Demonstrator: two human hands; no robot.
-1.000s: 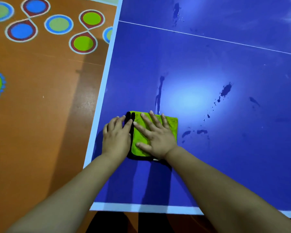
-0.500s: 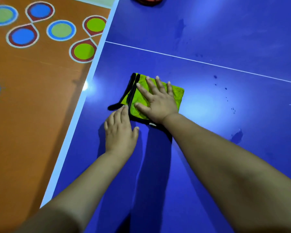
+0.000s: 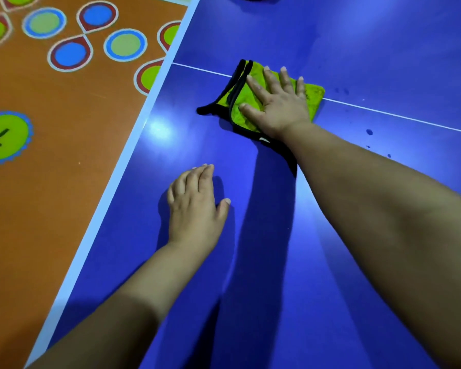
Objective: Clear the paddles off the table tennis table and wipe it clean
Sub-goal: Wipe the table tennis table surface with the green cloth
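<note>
Floor, far left: orange floor (image 3: 53, 198) painted with ringed green and blue circles, beside the table.
Table edge: the blue table (image 3: 370, 41) showed its white border (image 3: 123, 166) running diagonally along the floor.
Your left hand (image 3: 194, 209): palm down on bare table surface, fingers straight and close together, thumb out to the side, nothing in its hold. It lay well apart from the cloth, nearer to you.
Cloth (image 3: 314, 98): green with black trim, folded, lying flat across the white line (image 3: 389, 114), near the left border.
Your right hand (image 3: 280, 107): flat on the cloth, fingers straight and spread, pressing it down and not curled round it.
Surface, right: dark spots (image 3: 369, 132) just below the line, to the right of your forearm.
</note>
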